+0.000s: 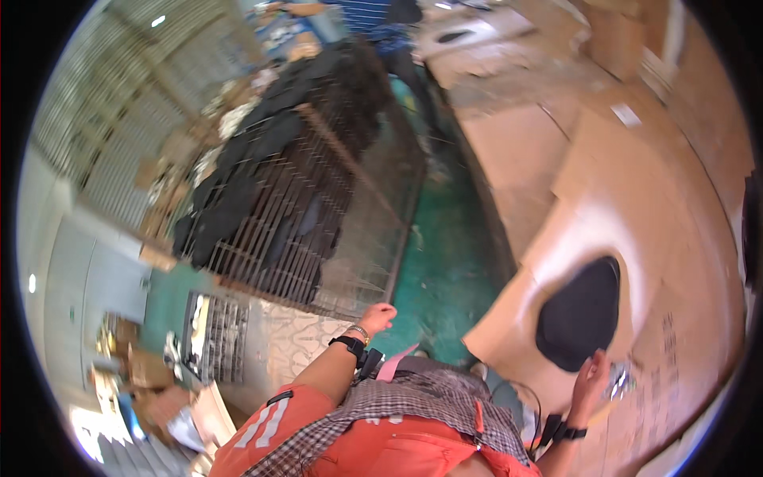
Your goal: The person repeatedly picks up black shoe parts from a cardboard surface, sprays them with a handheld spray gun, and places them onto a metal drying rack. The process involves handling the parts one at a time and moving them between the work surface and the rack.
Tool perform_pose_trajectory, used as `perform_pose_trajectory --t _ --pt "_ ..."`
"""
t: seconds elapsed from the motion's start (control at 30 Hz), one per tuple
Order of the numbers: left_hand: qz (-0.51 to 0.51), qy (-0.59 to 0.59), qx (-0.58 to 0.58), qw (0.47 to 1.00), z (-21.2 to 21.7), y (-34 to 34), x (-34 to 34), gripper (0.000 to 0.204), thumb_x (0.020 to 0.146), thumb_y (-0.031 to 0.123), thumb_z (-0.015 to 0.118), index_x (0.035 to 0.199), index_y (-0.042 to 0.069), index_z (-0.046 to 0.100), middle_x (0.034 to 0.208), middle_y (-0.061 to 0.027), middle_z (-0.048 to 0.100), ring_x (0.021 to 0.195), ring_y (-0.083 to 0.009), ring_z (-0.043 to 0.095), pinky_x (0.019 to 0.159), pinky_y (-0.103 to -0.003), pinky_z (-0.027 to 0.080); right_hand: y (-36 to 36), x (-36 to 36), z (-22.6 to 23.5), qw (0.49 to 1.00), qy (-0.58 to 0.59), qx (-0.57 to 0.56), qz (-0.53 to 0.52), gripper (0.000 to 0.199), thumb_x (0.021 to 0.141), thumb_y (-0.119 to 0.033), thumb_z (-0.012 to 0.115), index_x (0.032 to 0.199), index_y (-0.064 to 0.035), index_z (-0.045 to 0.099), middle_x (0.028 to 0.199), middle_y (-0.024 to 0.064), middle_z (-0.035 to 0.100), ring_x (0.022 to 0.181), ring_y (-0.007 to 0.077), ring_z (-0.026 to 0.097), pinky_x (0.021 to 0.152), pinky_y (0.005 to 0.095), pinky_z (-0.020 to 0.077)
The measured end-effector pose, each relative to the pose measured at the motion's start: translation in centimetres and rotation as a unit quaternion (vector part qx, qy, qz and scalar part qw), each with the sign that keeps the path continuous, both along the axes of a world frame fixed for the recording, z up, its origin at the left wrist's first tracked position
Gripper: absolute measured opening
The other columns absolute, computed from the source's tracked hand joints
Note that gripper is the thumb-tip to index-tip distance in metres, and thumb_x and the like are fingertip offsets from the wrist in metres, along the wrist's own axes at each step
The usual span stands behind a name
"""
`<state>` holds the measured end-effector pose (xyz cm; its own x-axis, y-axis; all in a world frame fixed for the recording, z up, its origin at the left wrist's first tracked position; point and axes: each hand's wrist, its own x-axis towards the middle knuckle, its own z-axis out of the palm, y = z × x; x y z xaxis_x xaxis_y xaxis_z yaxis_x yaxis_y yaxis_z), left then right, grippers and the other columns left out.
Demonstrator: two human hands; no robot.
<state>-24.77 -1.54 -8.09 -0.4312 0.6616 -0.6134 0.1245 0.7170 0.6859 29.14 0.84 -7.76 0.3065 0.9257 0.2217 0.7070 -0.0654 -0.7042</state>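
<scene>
**Inspector:** Report the left arm.

**Recorder:** The left forearm angles up and to the right from an orange sleeve (280, 421), with a black wristband (348, 344) at the wrist. The left hand (380, 316) is out in front of the body, over the green floor (441, 246) and near the lower corner of the wire cage (296, 302).

**Inspector:** How far open is it?

**Recorder:** The fingers are loosely curled and nothing is seen in them. Whether it is fully closed, I cannot tell.

**Inspector:** And the right?

**Recorder:** The right forearm rises steeply from the lower edge, also banded in black. The right hand (592, 375) is over the desk (636, 199), which is covered with brown cardboard. Its fingers are bent and drawn together at the lower edge of a black rounded piece.

**Inspector:** Is it grasping that piece?

**Recorder:** Cannot tell; the fingertips meet its outline in this view, but contact is not certain.

**Inspector:** Position of the piece?

**Recorder:** The black rounded piece (580, 314) is on the cardboard, near the desk's left edge. A shiny crumpled item (620, 381) is just beside the right hand. Dark material (290, 99) is heaped in the cage, across the floor from the desk.
</scene>
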Motion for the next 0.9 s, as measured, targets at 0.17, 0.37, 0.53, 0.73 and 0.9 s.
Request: perform_pose_trajectory --t 0.17,0.37,0.53,0.73,0.9 --pt "0.219 0.011 0.132 0.967 -4.6 -16.2 -16.0 0.022 0.079 0.019 0.063 0.098 0.009 0.059 0.078 -0.0051 0.059 0.067 -0.0221 0.065 0.052 -0.034 0.050 1.1 -15.1 7.9 0.915 0.205 -0.075 0.340 0.020 0.082 0.001 0.061 0.102 0.0037 0.062 0.086 0.0125 0.065 0.076 0.0196 0.063 0.069 0.0294 0.0523" --pt "0.555 -0.026 0.277 0.784 5.3 -18.2 -18.9 0.032 0.086 0.019 0.054 0.115 0.006 0.055 0.105 -0.0119 0.060 0.077 -0.0249 0.063 0.066 -0.032 0.050 2.7 -33.8 15.6 0.762 0.182 -0.099 0.614 0.028 0.078 -0.004 0.067 0.105 0.0011 0.061 0.089 0.0146 0.066 0.079 0.0236 0.066 0.071 0.0316 0.0530" --pt "0.457 -0.013 0.403 0.793 8.7 -18.7 -23.5 0.035 0.085 0.016 0.059 0.118 0.004 0.054 0.101 -0.0093 0.063 0.084 -0.0178 0.061 0.070 -0.029 0.050 -0.2 -53.2 21.4 0.614 0.165 0.185 0.749 0.043 0.074 -0.011 0.069 0.114 -0.0005 0.056 0.112 0.0189 0.059 0.107 0.0373 0.054 0.090 0.0426 0.0468" --pt "0.329 -0.067 0.422 0.842 12.8 -17.5 -22.7 0.034 0.084 0.010 0.061 0.116 -0.002 0.058 0.108 -0.0076 0.062 0.097 -0.0154 0.058 0.081 -0.029 0.048 -5.0 -64.6 23.3 0.535 0.148 0.189 0.810 0.057 0.080 -0.020 0.067 0.128 0.0014 0.046 0.133 0.0222 0.043 0.125 0.0390 0.040 0.104 0.0455 0.0363" --pt "0.323 -0.136 0.379 0.856 12.1 -19.3 -24.4 0.036 0.078 -0.004 0.061 0.114 -0.005 0.060 0.105 -0.0078 0.064 0.095 -0.0152 0.058 0.083 -0.028 0.047 -1.0 -65.3 24.5 0.555 0.015 0.214 0.803 0.060 0.080 -0.022 0.067 0.130 0.0011 0.044 0.133 0.0223 0.043 0.127 0.0381 0.039 0.104 0.0455 0.0358"
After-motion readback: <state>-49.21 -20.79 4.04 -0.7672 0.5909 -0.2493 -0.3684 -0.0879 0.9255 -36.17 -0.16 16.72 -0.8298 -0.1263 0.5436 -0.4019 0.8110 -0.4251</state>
